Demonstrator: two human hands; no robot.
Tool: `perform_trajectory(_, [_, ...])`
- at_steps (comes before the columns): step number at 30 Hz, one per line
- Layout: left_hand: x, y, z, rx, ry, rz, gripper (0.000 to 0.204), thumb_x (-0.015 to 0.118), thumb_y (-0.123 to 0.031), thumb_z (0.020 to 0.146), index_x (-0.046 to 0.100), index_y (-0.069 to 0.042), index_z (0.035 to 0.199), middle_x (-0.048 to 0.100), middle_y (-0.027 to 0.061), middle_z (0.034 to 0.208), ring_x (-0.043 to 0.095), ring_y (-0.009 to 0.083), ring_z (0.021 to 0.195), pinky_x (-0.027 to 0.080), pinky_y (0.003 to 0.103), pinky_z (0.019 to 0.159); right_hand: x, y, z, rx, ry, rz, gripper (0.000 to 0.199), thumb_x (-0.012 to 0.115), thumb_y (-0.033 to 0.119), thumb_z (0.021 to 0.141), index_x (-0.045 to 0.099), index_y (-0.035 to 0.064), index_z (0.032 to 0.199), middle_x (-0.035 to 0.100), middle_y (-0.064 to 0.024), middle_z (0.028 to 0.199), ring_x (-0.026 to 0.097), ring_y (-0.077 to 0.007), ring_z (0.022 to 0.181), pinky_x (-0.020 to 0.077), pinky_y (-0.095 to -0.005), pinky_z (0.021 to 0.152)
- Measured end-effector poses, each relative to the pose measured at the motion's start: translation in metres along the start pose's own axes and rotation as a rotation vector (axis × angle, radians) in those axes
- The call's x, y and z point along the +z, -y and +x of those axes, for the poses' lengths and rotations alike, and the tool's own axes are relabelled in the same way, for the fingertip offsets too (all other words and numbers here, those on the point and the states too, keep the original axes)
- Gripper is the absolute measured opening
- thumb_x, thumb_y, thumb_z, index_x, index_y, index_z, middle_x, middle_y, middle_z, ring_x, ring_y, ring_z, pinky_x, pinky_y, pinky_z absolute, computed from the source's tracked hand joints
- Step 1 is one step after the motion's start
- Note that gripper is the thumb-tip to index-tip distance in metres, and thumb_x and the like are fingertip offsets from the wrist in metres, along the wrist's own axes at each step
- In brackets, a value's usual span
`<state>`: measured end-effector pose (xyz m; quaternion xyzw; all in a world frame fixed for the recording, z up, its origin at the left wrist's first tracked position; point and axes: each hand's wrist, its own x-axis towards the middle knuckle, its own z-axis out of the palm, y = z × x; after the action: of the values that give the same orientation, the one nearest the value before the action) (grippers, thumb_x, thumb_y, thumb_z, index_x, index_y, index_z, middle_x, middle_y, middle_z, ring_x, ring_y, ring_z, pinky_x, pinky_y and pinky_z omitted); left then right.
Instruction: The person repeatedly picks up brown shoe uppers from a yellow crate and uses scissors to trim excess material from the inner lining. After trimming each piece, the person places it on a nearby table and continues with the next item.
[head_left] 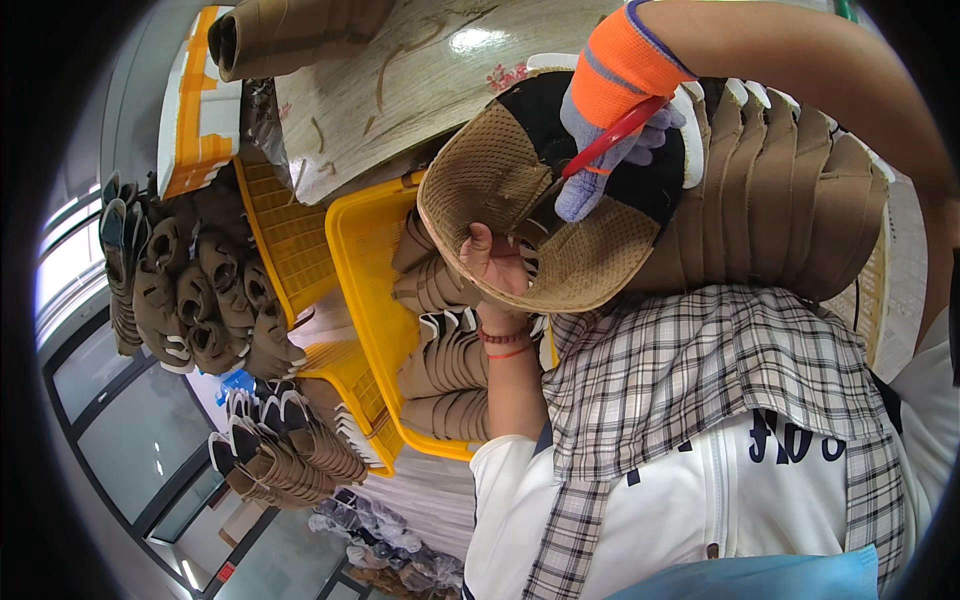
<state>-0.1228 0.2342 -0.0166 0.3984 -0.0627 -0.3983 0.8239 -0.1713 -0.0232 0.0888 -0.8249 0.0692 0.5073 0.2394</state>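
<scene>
A brown boot upper (pixel 487 168), lined with tan mesh and a black section, is spread open in front of me. My left hand (pixel 497 262), bare with beaded and orange bands at the wrist, grips its near left edge; the thumb shows and some fingers are hidden. In a lavender glove with an orange cuff, my right hand (pixel 600 150) is closed around red-handled scissors (pixel 622 136). Their blades (pixel 546 203) reach down inside the upper toward my left hand, and the tips are hard to make out.
A stack of nested brown uppers (pixel 770 200) stands at the right. Yellow crates (pixel 350 240) hold more uppers at the left. The pale worktable (pixel 400 110) bears thin offcut strips (pixel 385 75) and a rolled brown piece (pixel 300 35). Bunches of uppers (pixel 200 290) stand farther left.
</scene>
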Motion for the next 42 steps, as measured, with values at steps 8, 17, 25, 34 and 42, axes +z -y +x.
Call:
perform_trajectory(8, [-0.003, 0.000, 0.000, -0.013, -0.013, 0.018, 0.044, 0.062, -0.028, 0.094, 0.055, 0.007, 0.119, 0.061, 0.0145, 0.119, 0.061, 0.0223, 0.101, 0.051, 0.032, 0.084, 0.003, 0.005, -0.003, 0.003, 0.000, -0.020, 0.060, 0.068, 0.061, 0.079, 0.068, 0.0013, 0.085, 0.065, -0.0106, 0.065, 0.063, -0.0214, 0.055, 0.0542, -0.0334, 0.053])
perform_trajectory(17, [0.003, -0.002, -0.001, 0.026, -0.052, 0.068, 0.040, 0.061, -0.030, 0.095, 0.056, 0.005, 0.113, 0.063, 0.0119, 0.110, 0.061, 0.0168, 0.091, 0.051, 0.026, 0.073, 0.005, 0.010, -0.009, 0.004, -0.006, -0.037, 0.062, 0.067, 0.063, 0.078, 0.068, 0.0009, 0.085, 0.065, -0.0112, 0.065, 0.063, -0.0217, 0.054, 0.0545, -0.0337, 0.052])
perform_trajectory(25, [0.010, -0.006, -0.003, -0.008, -0.026, 0.094, 0.040, 0.062, -0.030, 0.094, 0.056, 0.004, 0.114, 0.062, 0.0118, 0.114, 0.060, 0.0207, 0.098, 0.050, 0.034, 0.082, 0.011, 0.008, -0.014, 0.028, -0.030, -0.034, 0.065, 0.067, 0.065, 0.078, 0.068, 0.0006, 0.084, 0.065, -0.0118, 0.064, 0.063, -0.0220, 0.053, 0.0547, -0.0339, 0.051])
perform_trajectory(34, [0.008, -0.009, 0.000, -0.010, 0.060, 0.043, 0.040, 0.066, -0.019, 0.092, 0.056, 0.002, 0.123, 0.061, 0.0129, 0.124, 0.058, 0.0278, 0.113, 0.046, 0.041, 0.100, 0.033, -0.019, -0.067, -0.187, -0.423, 0.555, 0.060, 0.072, 0.061, 0.077, 0.066, 0.0019, 0.085, 0.061, -0.0082, 0.061, 0.059, -0.0188, 0.047, 0.0502, -0.0304, 0.045])
perform_trajectory(42, [0.104, -0.062, 0.041, 0.807, 0.255, 1.373, 0.023, 0.067, -0.006, 0.084, 0.061, 0.000, 0.105, 0.063, 0.0022, 0.088, 0.057, 0.0108, 0.078, 0.047, 0.024, 0.072, 0.056, 0.045, -0.130, -0.440, -0.994, 0.722, 0.041, 0.080, 0.026, 0.077, 0.059, 0.0014, 0.103, 0.061, -0.0036, 0.080, 0.057, -0.0117, 0.071, 0.0479, -0.0278, 0.064])
